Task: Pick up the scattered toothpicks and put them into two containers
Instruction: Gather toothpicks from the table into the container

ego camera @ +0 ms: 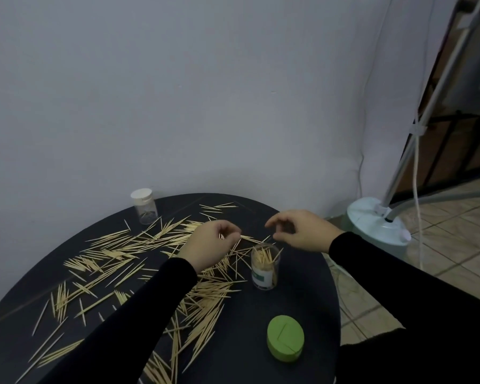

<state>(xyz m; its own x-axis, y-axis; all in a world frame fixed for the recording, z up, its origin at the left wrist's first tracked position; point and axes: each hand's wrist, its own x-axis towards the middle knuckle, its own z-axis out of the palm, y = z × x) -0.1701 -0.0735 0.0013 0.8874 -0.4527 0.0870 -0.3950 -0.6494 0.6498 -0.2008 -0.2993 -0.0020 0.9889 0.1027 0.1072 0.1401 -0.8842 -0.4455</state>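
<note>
A few toothpicks (234, 243) are pinched in the left hand (209, 245), their long axes pointing toward 4 o'clock. The open clear jar (264, 268) stands at 4 o'clock from those fingers. The right hand (299, 231) is held just above it, fingers loosely curled, apparently empty.

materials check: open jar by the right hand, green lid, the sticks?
Open jar: clear and glossy, toothpicks show through the wall; plastic or glass, can't tell. It carries a white and green label.
Green lid: opaque, matte, moulded with a slit on top; likely plastic.
Toothpicks: pale tan, thin, pointed; likely wood or bamboo.
</note>
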